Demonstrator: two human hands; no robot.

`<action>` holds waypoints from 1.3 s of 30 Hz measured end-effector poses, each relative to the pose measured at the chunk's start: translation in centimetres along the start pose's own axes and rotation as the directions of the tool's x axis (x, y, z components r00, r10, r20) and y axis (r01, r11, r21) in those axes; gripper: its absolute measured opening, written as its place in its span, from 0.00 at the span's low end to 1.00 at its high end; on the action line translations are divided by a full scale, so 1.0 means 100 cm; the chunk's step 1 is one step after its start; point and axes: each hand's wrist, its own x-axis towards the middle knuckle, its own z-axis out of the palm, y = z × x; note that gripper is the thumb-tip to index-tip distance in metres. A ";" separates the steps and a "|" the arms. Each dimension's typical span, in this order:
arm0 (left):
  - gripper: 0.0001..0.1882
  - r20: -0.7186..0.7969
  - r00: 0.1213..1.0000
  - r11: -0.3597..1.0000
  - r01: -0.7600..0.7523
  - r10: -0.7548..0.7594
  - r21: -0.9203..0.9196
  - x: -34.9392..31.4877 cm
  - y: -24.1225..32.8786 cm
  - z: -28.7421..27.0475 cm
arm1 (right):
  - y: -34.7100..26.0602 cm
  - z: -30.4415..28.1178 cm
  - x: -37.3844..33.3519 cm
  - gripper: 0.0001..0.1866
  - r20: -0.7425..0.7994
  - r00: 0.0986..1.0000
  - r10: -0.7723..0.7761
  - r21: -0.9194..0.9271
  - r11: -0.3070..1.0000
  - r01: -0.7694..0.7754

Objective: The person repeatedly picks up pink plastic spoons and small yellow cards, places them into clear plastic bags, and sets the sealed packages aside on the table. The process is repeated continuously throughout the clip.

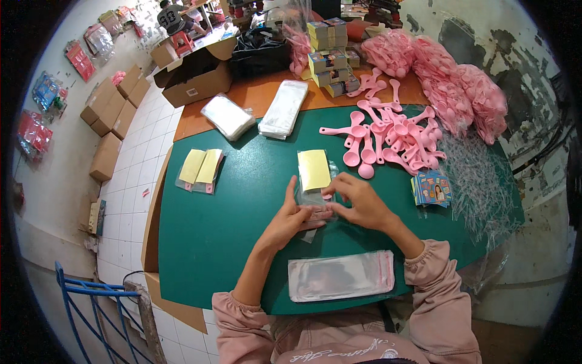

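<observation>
In front of me a clear plastic bag lies on the green table, with a yellow card at its far end and a bit of pink showing beneath it. My left hand grips the bag's near end, thumb on top and index finger pointing away. At the bag's right edge, my right hand curls its fingers in a pinch on the plastic. Nearer my body lies a flat stack of clear bags. Pink measuring spoons are heaped beyond my right hand.
Two packed bags with yellow cards lie left. Stacks of clear bags, bundled cards and bagged pink spoons stand at the back. Right are picture cards and plastic scraps. A person sits far off.
</observation>
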 end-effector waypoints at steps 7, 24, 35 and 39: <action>0.33 0.071 0.989 0.985 0.118 -0.128 0.126 -0.011 0.019 -0.001 | -0.006 0.019 -0.005 0.11 0.095 0.992 -0.083 0.028 0.996 0.081; 0.31 0.109 0.994 0.922 -0.068 0.029 0.380 -0.002 0.004 -0.008 | -0.015 0.027 -0.010 0.09 0.122 0.990 -0.065 -0.090 0.993 0.077; 0.28 -0.002 1.000 0.935 0.009 -0.009 0.354 -0.007 0.028 -0.003 | -0.013 -0.091 -0.023 0.08 0.159 0.983 0.088 0.114 0.988 -0.107; 0.26 0.112 0.993 0.970 -0.004 -0.024 0.243 -0.008 0.021 -0.003 | -0.009 -0.064 -0.017 0.07 0.106 0.994 0.006 -0.037 0.999 -0.002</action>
